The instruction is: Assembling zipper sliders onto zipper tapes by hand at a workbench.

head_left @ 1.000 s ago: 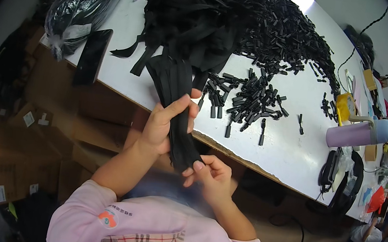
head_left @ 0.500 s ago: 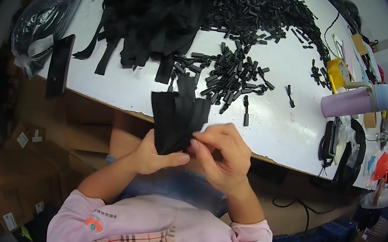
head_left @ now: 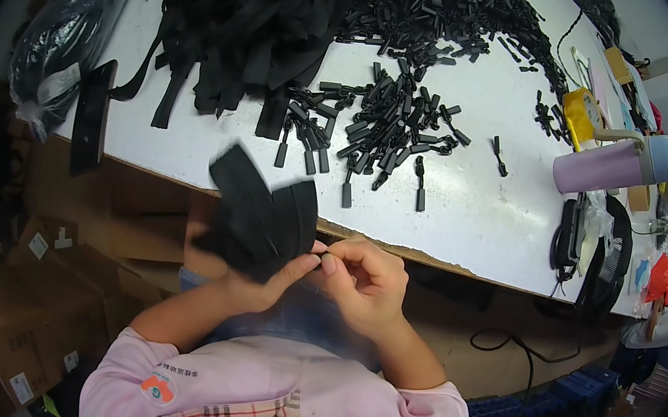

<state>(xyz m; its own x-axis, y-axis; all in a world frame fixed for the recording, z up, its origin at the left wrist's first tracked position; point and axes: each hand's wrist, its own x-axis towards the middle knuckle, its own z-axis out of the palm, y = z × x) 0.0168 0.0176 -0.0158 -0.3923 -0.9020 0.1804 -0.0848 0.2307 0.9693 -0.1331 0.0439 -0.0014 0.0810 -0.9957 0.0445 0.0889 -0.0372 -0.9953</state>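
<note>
My left hand [head_left: 269,284] is closed around a fanned bunch of black zipper tape strips [head_left: 261,220], held just in front of the table's near edge. Thumb and fingers of my right hand [head_left: 366,284] pinch at the bunch's right side, meeting the left fingertips; whatever lies in that pinch is too small to make out. Beyond my hands, a small heap of black zipper pulls [head_left: 400,120] lies on the table, with a few stray ones around it. A far bigger heap of pulls [head_left: 436,11] spreads behind. To its left rests a thick pile of black strips [head_left: 248,28].
On the white table [head_left: 476,219], a lilac bottle [head_left: 596,174] and a yellow tape roll [head_left: 580,114] stand at the right. A dark flat slab [head_left: 91,117] and a plastic-wrapped bundle [head_left: 70,30] sit at the left edge. Cardboard boxes [head_left: 25,311] are below left; a black cable [head_left: 530,369] hangs below right.
The bunch of strips has swung left and down, tilting and fanning out. My right hand has moved slightly left and lower, now against the left fingertips.
</note>
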